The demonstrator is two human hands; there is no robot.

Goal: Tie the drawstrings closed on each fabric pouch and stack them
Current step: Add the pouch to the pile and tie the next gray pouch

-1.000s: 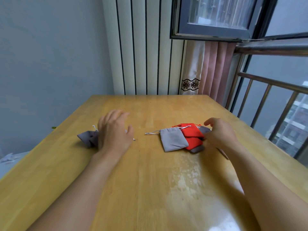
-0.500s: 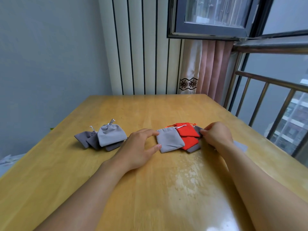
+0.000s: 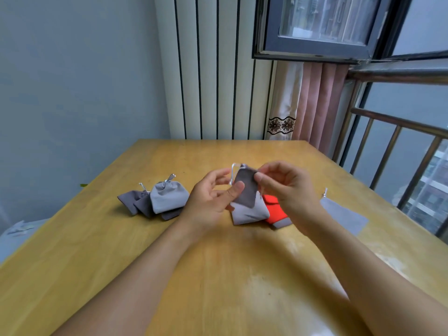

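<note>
A dark grey pouch [image 3: 245, 190] is lifted above the table between both hands. My left hand [image 3: 213, 197] pinches its left edge with the thumb, near the white drawstring [image 3: 234, 173]. My right hand [image 3: 288, 187] pinches its top right corner. Under it lie a light grey pouch [image 3: 249, 213] and a red pouch [image 3: 275, 209] on another dark grey one. At the left sits a stack of tied pouches: a light grey one [image 3: 168, 196] over dark grey ones [image 3: 135, 202]. One flat light grey pouch [image 3: 341, 214] lies at the right.
The wooden table [image 3: 218, 275] carries everything; its near half shows a glossy patch. A radiator [image 3: 213, 69] and a curtain [image 3: 303, 105] stand behind the far edge. A metal railing [image 3: 400, 151] runs along the right side.
My right hand has drawn a dark grey pouch out of the middle pile and raised it. My left hand moved up from the table and took hold of it too.
</note>
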